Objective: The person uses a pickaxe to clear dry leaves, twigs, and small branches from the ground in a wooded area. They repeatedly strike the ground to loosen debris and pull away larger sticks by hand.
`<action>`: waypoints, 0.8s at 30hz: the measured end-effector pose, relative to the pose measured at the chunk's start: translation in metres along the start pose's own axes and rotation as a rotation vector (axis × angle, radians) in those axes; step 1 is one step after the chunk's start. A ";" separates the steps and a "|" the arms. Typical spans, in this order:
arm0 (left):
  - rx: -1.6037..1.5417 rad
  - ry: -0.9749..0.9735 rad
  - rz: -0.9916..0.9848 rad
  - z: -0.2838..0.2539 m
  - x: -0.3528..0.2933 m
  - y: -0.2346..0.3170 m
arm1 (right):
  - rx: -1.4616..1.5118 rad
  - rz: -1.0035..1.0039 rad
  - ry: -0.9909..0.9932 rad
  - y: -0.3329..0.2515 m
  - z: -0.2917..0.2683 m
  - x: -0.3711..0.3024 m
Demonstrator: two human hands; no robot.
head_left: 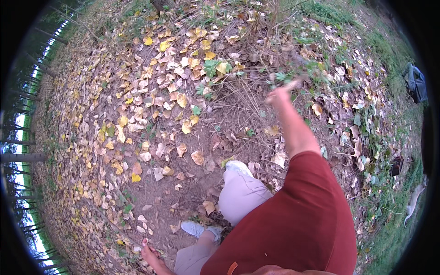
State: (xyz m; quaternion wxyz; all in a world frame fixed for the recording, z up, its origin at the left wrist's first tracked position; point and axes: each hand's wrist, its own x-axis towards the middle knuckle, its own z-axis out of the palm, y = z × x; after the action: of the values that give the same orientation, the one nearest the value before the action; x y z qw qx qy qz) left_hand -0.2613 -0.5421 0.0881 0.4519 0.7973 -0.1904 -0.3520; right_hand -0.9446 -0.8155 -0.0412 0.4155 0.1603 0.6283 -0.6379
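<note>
Your shirt (284,220) bore an orange tag (233,268). Your left hand (153,257) hung low near fallen leaves (142,229); your right, (278,97) blurred, reached beside a green plant (280,77). Whether either gripped anything, I couldn't tell.

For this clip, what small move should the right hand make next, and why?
Probably steady the right hand near the green leaves: it reaches out beside dry stems, and its fingers are too blurred to show any grip.
</note>
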 end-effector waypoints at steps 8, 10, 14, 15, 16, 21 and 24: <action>-0.057 -0.111 0.074 0.041 -0.009 0.024 | -0.426 0.147 -0.329 0.154 0.007 -0.085; -0.054 -0.171 0.085 0.045 -0.014 0.025 | -0.401 0.111 -0.264 0.118 -0.002 -0.068; -0.010 -0.155 0.054 0.039 -0.019 0.021 | -0.251 0.022 -0.221 0.088 -0.016 -0.031; -0.005 -0.141 0.055 0.035 -0.020 0.020 | -0.245 0.033 -0.224 0.092 -0.013 -0.031; -0.001 -0.127 0.055 0.031 -0.020 0.020 | -0.239 0.044 -0.227 0.095 -0.008 -0.031; 0.014 -0.081 0.062 0.004 -0.008 0.003 | -0.178 0.041 -0.108 0.121 0.046 -0.060; 0.037 -0.112 0.064 0.017 -0.012 0.013 | -0.358 0.040 -0.201 0.167 0.051 -0.074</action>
State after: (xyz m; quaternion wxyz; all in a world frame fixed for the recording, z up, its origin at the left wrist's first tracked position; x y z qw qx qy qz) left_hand -0.2816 -0.5508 0.0980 0.4366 0.7782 -0.2471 -0.3778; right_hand -0.7617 -0.8166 -0.0904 0.5106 0.0319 0.6838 -0.5202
